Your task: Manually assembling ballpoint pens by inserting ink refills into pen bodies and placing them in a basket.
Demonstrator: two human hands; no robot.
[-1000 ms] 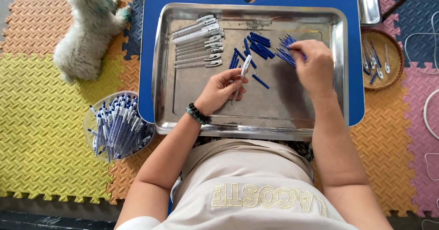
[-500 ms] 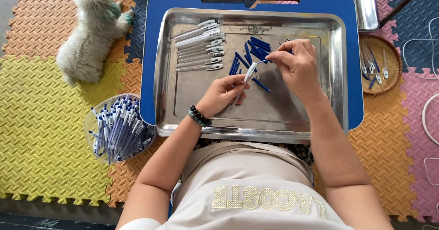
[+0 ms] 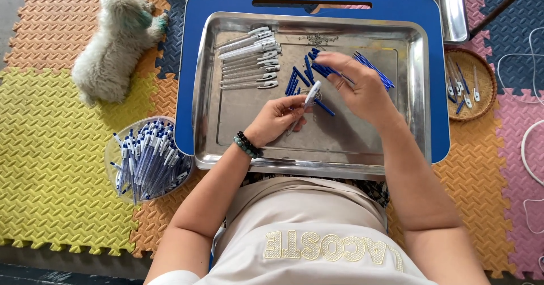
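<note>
- So, the left hand was pinched around a white pen barrel, holding it tilted over the middle of the steel tray, tip pointing toward 1 o'clock.
- The right hand sat just at 3 o'clock of that barrel, fingers closed on a thin blue piece; couldn't tell exactly how it was gripped.
- Loose blue parts lay on the tray at about 11 o'clock from the left hand, with another blue bunch at 1 o'clock beyond the right hand.
- A neat row of grey-white barrels was at 10 o'clock on the tray.
- The tray rested on a blue lap table.
- Off at 8 o'clock, a clear tub of finished pens stood on the foam mats.
- A small white dog lay at 10 o'clock, and a wicker basket at 3 o'clock.
</note>
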